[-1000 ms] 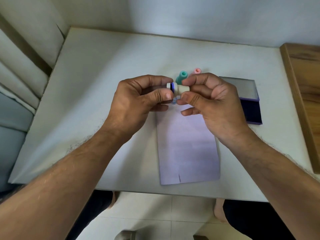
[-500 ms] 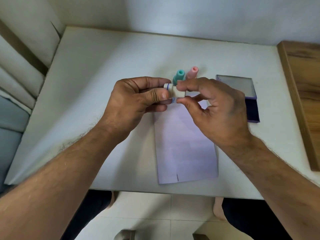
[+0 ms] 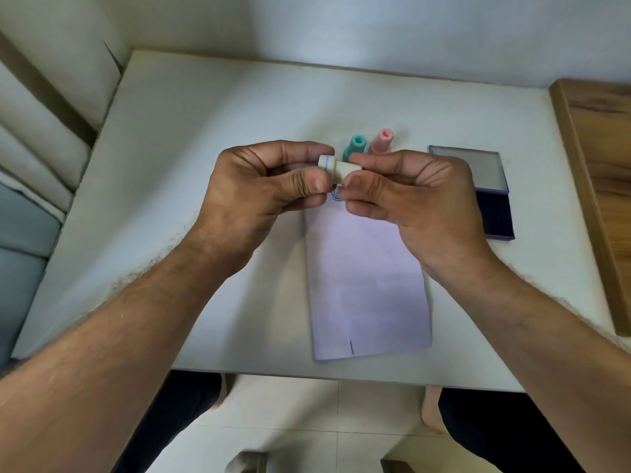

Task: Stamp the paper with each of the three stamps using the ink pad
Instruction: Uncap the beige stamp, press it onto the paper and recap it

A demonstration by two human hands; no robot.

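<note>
**White stamp held sideways between both hands above the paper**

While both hands meet over the far end of the paper, a small white stamp lies on its side between them, clear of the table. The left hand has its fingers curled around the wider end, the one ringed with a thin blue line; its thumb presses up from below and its forefinger wraps over the top. The right hand pinches the narrower end of the same stamp between thumb and forefinger, with the other fingers folded loosely beneath. Only the middle of the stamp shows between the two sets of fingertips.

Just below the stamp, in the gap between the thumbs, a blue round mark shows on the paper's far end; part of it is hidden by the fingers. The paper lies flat, its long side running toward the near table edge, with a short dark line near its near edge.

Behind the hands stand a teal stamp and a pink stamp, upright and just beside each other, the teal one on the left. To the right of the paper, near the right hand, the ink pad lies open: its dark blue pad sits in the near half, and the grey lid is folded back on the far side. A wooden surface borders the table on the right.
</note>
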